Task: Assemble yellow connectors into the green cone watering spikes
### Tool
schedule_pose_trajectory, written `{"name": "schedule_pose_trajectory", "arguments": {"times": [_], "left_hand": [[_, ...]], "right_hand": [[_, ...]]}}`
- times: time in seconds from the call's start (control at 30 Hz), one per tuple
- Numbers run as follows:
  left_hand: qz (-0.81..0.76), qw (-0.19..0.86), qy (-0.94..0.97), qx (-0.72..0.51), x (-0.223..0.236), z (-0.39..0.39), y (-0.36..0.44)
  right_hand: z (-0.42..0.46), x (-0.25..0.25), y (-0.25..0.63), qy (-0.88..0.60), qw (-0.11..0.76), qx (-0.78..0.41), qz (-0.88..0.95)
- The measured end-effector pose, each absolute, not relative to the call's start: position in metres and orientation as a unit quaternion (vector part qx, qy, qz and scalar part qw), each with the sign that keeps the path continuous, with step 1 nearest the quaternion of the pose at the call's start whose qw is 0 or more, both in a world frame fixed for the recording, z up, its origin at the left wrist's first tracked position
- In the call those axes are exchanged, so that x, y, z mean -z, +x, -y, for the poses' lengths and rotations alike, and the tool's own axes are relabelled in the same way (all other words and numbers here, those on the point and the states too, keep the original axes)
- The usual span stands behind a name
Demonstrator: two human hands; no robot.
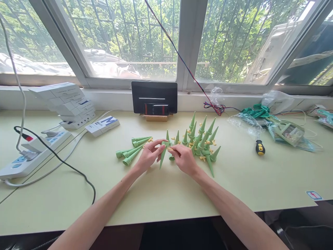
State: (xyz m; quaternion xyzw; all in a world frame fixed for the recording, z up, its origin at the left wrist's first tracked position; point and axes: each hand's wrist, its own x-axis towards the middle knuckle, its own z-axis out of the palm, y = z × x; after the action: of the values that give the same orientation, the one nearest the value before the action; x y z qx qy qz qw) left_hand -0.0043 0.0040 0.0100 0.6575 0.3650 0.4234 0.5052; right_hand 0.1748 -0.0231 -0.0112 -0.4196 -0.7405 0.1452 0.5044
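My left hand is closed on a green plastic watering spike, its pointed end hanging down toward the table. Close beside it, my right hand pinches a small yellow valve against the side of the spike; my fingers partly cover where the two meet. Just right of my hands stand several green spikes with yellow valves, most with points up, one lying tip toward me. To the left, several more green spikes lie flat, with a few yellow valves near their narrow ends.
A tablet leans at the window, with a phone before it on a small stand. White boxes, a power strip and cables lie left. A screwdriver and plastic bags rest right.
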Motion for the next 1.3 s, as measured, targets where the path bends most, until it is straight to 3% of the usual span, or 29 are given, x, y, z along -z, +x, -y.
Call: {"name": "schedule_pose_trajectory", "arguments": {"times": [0.8,1.3], "left_hand": [[-0.387,0.414,0.689,-0.451,-0.01,-0.001,0.001],[-0.366,0.497,0.652,-0.44,-0.01,-0.003,0.002]], "right_hand": [[0.028,-0.003,0.174,-0.443,0.498,-0.381,0.641],[0.03,-0.002,0.167,-0.448,0.511,-0.303,0.668]]}}
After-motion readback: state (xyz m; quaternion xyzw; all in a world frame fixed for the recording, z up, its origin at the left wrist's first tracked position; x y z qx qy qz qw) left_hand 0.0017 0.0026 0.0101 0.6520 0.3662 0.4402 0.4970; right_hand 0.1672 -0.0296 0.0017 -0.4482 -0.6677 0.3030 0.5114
